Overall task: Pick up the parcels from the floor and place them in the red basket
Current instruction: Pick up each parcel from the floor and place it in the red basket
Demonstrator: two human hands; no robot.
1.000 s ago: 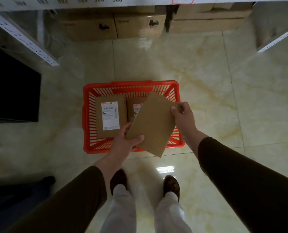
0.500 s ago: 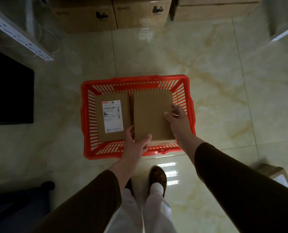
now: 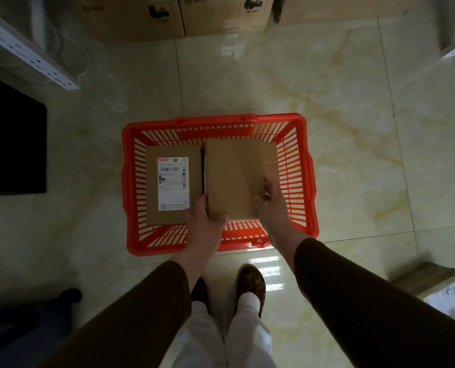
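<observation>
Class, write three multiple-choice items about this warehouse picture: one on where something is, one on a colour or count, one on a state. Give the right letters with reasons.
1. Where does the labelled parcel lie?
A. in the basket's left half
B. on the floor by the shoes
C. on the metal shelf

2. What colour is the basket?
A. blue
B. red
C. grey

3. What are the hands doing to the plain parcel?
A. hanging clear of it
B. holding it at its near end
C. tearing it open

Answers:
1 A: it lies flat inside, left of the plain parcel.
2 B: the rim and slatted walls are red.
3 B: the left hand and right hand grip its near corners, over the basket.
</observation>
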